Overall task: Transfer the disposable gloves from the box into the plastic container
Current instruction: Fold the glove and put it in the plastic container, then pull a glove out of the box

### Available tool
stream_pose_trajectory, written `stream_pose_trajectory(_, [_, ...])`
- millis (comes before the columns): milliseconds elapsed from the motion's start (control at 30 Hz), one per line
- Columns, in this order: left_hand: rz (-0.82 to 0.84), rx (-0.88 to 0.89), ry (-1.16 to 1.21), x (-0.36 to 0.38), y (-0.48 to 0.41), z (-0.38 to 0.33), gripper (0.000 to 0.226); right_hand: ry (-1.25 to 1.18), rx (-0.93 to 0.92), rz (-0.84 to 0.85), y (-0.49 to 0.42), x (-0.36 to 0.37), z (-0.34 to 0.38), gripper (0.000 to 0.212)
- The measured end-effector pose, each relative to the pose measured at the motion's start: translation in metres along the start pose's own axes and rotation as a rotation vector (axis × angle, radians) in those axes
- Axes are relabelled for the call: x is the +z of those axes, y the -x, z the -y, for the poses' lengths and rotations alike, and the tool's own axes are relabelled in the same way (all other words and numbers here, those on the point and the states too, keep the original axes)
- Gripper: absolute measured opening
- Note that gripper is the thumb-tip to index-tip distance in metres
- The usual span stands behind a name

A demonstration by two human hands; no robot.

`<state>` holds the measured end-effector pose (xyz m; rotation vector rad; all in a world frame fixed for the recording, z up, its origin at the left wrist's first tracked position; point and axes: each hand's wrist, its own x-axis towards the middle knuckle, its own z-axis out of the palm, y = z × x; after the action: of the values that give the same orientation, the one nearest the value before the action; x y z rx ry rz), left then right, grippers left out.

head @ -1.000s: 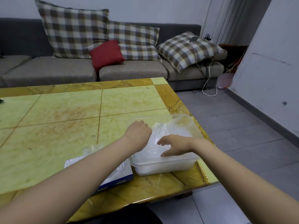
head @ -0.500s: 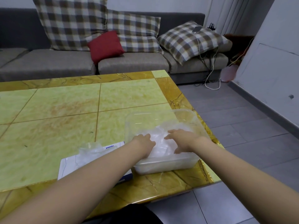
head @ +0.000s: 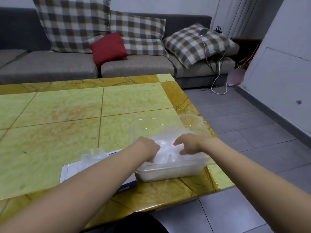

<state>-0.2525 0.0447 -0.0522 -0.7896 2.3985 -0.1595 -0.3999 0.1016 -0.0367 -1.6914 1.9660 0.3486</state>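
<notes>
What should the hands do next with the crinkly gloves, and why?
Probably lift the left hand out and reach for the box. Both it and the right hand rest on the gloves piled in the plastic container, so that bunch seems delivered, while loose gloves poke out of the box beside it.

Two bare hands, the left hand (head: 148,148) and the right hand (head: 188,145), with one clear plastic container (head: 168,172), one glove box (head: 70,170) and one marble-patterned table (head: 58,123). The disposable gloves (head: 166,150) lie in two heaps, too crumpled to count singly. Behind: one grey sofa (head: 47,64), three checked cushions (head: 74,24) (head: 139,36) (head: 195,44), one red cushion (head: 108,47), one phone (head: 203,32).
</notes>
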Motion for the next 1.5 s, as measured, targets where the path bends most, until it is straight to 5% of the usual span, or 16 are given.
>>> stream_pose_trajectory(200, [-0.59, -0.11, 0.157, -0.015, 0.033, 0.026, 0.033, -0.2, -0.111, -0.613, 0.03, -0.012, 0.05, 0.028])
stream_pose_trajectory(300, [-0.741, -0.184, 0.274, -0.004, 0.056, 0.044, 0.029, -0.282, -0.283, -0.793, 0.037, -0.003, 0.082, 0.026])
stream_pose_trajectory(500, [-0.493, -0.358, 0.399, 0.049, 0.098, 0.075, 0.024, -0.027, -0.482, -0.624, 0.037, 0.022, 0.135, 0.029])
stream_pose_trajectory(767, [-0.26, -0.281, 0.755, 0.087, 0.116, 0.086, 0.035, 0.386, -0.337, -0.488, 0.031, 0.035, 0.184, 0.036])
stream_pose_trajectory(933, [-0.232, -0.238, 0.766, 0.092, 0.124, 0.087, 0.057, 0.294, -0.276, -0.498, 0.031, 0.025, 0.187, 0.031])
stream_pose_trajectory(1233, [-0.317, -0.337, 0.607, 0.104, 0.117, 0.076, 0.032, -0.063, -0.244, -0.581, 0.038, 0.012, 0.17, 0.032])
stream_pose_trajectory(1500, [-0.28, -0.376, 0.555, 0.101, 0.117, 0.07, 0.036, -0.239, -0.215, -0.771, 0.047, -0.017, 0.157, 0.027])
